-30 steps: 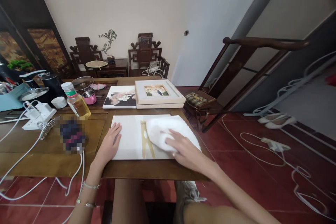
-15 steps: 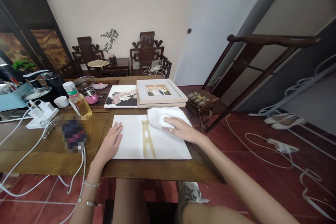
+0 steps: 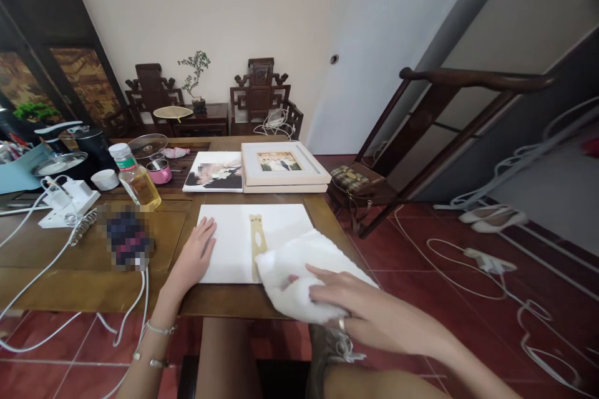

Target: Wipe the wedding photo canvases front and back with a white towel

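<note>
A flat white panel [image 3: 227, 249] lies on the wooden table in front of me, bearing a gold-coloured, forked piece [image 3: 257, 234] with small dark dots at its top. My left hand [image 3: 199, 249] rests flat on the panel's left edge, fingers stretched out and holding nothing. Bunched in my right hand [image 3: 346, 299] is a white fluffy cloth [image 3: 294, 262]. The cloth covers the panel's lower right part and the lower right leg of the gold piece, and hangs over the table's front edge.
Behind the panel lie a photo panel [image 3: 218, 174] and stacked picture frames [image 3: 285, 168]. To the left are an oil bottle [image 3: 135, 177], a pink cup [image 3: 159, 171], a power strip [image 3: 70, 202] and a blurred-out object [image 3: 127, 237] with white cables. A wooden chair [image 3: 435, 118] stands at the right.
My right hand has drawn the white cloth from the panel's upper right toward me, down to the front edge. My left hand stays on the panel.
</note>
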`<state>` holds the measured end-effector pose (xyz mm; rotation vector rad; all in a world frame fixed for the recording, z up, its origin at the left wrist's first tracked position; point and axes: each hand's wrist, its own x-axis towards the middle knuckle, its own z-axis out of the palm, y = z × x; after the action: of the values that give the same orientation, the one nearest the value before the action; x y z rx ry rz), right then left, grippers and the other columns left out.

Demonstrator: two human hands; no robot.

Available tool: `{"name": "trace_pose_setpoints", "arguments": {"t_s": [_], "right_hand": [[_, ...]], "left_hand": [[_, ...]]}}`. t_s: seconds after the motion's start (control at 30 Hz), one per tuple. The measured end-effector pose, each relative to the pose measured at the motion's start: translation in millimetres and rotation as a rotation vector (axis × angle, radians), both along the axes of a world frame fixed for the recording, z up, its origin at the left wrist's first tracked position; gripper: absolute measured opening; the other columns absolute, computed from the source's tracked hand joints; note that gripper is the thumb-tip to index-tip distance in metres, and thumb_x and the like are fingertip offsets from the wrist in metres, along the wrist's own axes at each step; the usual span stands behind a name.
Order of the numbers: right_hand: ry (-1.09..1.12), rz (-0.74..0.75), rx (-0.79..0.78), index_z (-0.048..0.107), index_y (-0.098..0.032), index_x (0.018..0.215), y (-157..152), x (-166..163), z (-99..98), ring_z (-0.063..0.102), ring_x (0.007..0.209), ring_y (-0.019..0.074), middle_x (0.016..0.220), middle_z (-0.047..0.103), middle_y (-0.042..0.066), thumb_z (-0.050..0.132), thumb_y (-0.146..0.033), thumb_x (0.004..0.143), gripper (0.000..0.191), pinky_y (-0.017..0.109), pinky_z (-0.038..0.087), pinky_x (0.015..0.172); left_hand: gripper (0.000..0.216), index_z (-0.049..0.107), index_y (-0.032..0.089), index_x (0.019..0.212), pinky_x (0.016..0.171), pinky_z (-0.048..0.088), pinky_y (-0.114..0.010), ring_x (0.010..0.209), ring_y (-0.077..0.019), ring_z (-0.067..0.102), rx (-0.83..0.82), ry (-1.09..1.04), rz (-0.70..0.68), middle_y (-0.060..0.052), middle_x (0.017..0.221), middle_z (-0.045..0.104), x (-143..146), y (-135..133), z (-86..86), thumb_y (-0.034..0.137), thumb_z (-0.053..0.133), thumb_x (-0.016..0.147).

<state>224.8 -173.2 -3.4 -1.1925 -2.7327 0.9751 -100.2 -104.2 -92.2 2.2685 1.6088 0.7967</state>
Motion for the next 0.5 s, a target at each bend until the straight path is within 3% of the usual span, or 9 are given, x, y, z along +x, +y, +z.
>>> {"name": "trace_pose_setpoints", "arguments": {"t_s": [0.1,0.2,0.27,0.37,0.5], "right_hand": [[0.074,-0.024,0.014,0.057,-0.021,0.088,24.7,-3.1,-0.4,0.051,0.109,0.0262,0.096,0.06,0.006,0.045,-0.02,0.08,0.014,0.035,0.041,0.089],[0.158,-0.122,0.18,0.053,-0.02,0.085,71.1,-25.0,-16.5,0.055,0.089,0.0232,0.085,0.058,0.004,0.044,-0.03,0.086,0.014,0.036,0.043,0.083],[0.205,-0.191,0.317,0.05,-0.02,0.08,99.9,-46.8,-29.2,0.055,0.087,0.0216,0.082,0.058,0.003,0.042,-0.027,0.086,0.013,0.039,0.04,0.089],[0.234,-0.304,0.422,0.049,-0.019,0.087,121.4,-77.4,-44.0,0.054,0.099,0.0232,0.088,0.06,0.004,0.038,-0.018,0.086,0.011,0.048,0.026,0.102],[0.205,-0.222,0.446,0.052,-0.015,0.1,97.7,-92.5,-50.4,0.032,0.129,0.0276,0.113,0.058,0.014,0.042,-0.008,0.077,0.026,0.051,0.016,0.106]], "left_hand": [[0.043,0.045,0.017,0.131,0.11,0.023,-0.047,0.136,-0.0224,0.026,-0.01,0.007,-0.007,-0.01,0.142,0.039,0.1,-1.2,2.6,0.029,0.033,0.092],[0.043,0.044,0.015,0.131,0.111,0.022,-0.047,0.136,-0.0226,0.024,-0.024,0.013,-0.016,-0.011,0.142,0.039,0.0,-1.9,4.9,0.029,0.033,0.092],[0.043,0.044,0.015,0.131,0.111,0.022,-0.047,0.136,-0.0224,0.025,-0.021,0.009,-0.023,-0.011,0.142,0.038,-0.2,-1.9,5.2,0.029,0.033,0.092],[0.042,0.045,0.017,0.131,0.111,0.022,-0.047,0.136,-0.0218,0.026,-0.006,-0.013,-0.023,-0.01,0.142,0.039,-0.8,-1.3,3.9,0.029,0.034,0.092],[0.043,0.046,0.015,0.131,0.111,0.022,-0.045,0.136,-0.0213,0.026,-0.013,-0.036,-0.003,-0.011,0.141,0.04,-0.9,-0.4,2.1,0.029,0.034,0.092]]}}
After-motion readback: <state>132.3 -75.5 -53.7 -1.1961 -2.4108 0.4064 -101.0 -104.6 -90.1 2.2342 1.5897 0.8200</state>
